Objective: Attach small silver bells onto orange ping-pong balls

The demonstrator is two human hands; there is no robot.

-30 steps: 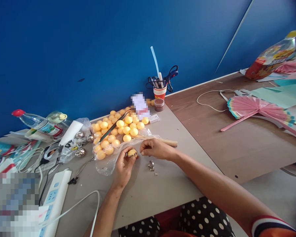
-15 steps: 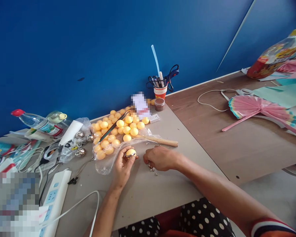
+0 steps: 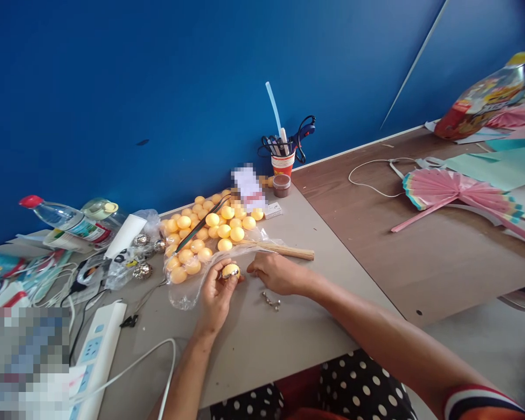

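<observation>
Between the thumb and fingers of my left hand [image 3: 217, 297] is a yellow ping-pong ball [image 3: 231, 270] with shiny silvery pieces around its lower part. Just to the right of it, my right hand [image 3: 282, 273] is closed in a pinch, apart from the ball; whatever is at its fingertips is hidden or too small to make out. A small cluster of shiny pieces [image 3: 271, 301] lies on the grey tabletop below my right hand. Behind my hands, a clear plastic bag [image 3: 181, 296] holds several more yellow balls [image 3: 224, 231].
Thin wooden sticks [image 3: 291, 251] and black-tipped tweezers [image 3: 201, 224] lie by the bag. A cup of tools [image 3: 283, 163] stands against the blue wall. At left are silvery balls [image 3: 142, 270], a bottle [image 3: 70, 217] and a power strip [image 3: 97, 344]. A pink paper fan [image 3: 457, 189] lies right.
My right hand has moved up and left from the shiny pieces toward the ball, uncovering them on the table. My left hand still holds the ball in nearly the same place.
</observation>
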